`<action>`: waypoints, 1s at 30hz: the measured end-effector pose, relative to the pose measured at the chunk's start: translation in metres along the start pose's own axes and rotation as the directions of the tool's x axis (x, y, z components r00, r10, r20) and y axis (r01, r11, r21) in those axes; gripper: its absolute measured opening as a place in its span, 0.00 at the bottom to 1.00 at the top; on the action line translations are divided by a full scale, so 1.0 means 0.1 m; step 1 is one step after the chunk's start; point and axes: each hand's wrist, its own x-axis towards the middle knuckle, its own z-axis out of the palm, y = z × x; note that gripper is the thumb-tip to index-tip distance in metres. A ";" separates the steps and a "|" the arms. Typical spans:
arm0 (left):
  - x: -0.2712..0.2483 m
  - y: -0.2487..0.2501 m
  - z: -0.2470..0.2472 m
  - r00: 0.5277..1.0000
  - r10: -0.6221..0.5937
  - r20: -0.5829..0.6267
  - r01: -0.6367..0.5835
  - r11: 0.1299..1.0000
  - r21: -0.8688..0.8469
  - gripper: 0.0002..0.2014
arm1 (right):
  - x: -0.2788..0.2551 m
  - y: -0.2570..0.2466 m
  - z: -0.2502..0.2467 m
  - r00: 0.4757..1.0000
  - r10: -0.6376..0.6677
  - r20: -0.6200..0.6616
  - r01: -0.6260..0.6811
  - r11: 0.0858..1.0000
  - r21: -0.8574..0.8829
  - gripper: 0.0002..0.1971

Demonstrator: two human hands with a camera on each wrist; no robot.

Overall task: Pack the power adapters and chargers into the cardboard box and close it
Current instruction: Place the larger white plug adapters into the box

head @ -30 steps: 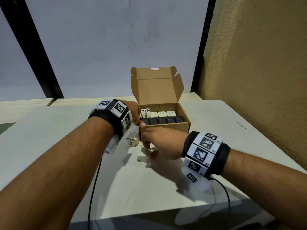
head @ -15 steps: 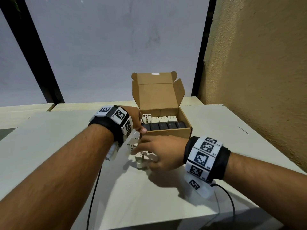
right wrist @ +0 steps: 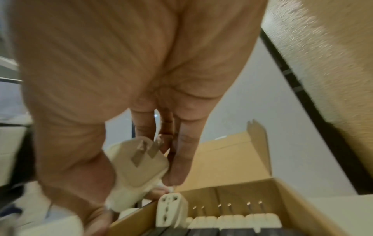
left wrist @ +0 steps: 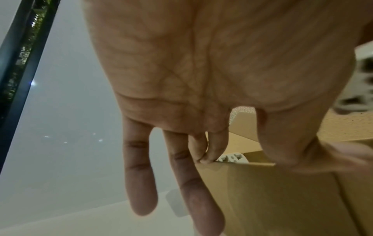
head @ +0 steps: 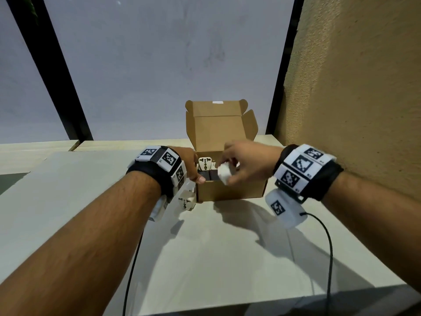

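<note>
An open cardboard box stands on the white table, its lid upright behind it. Inside are an upright white travel adapter, a row of white pronged chargers and a row of black chargers. My right hand pinches a white pronged adapter just above the box's front rim, prongs toward the palm. My left hand holds the box's front left corner, thumb on the rim and fingers on the left wall. Another white travel adapter lies on the table left of the box.
A textured tan wall rises close on the right. A grey panel with black frame bars stands behind the table. The table ends near me, and black cables hang from both wrists.
My right hand picked the white pronged adapter off the table in front of the box and carried it up over the box's opening. The left hand stayed at the box's corner.
</note>
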 end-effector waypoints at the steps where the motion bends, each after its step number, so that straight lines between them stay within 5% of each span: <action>1: 0.00 0.01 0.00 1.000 -0.002 -0.001 0.002 1.000 0.000 0.34 | 0.03 0.08 -0.03 0.998 0.045 -0.043 -0.044 0.999 0.027 0.22; 9: -0.04 0.03 0.00 1.000 -0.007 0.003 0.007 1.000 0.006 0.32 | 0.37 0.45 0.12 0.906 0.380 -0.186 -0.324 0.906 0.274 0.21; 15: -0.04 0.02 0.01 1.000 -0.007 -0.004 0.007 1.000 -0.007 0.35 | 0.61 0.42 0.26 0.888 0.432 -0.157 -0.367 0.873 0.322 0.27; 20: -0.06 0.00 0.02 1.000 -0.012 -0.021 0.011 0.998 -0.056 0.35 | 0.73 0.39 0.35 0.855 0.489 -0.174 -0.420 0.849 0.322 0.17; 30: -0.09 -0.02 0.02 0.999 0.008 -0.038 -0.010 0.999 -0.035 0.37 | 0.91 0.25 0.48 0.822 0.559 -0.106 -0.529 0.819 0.221 0.27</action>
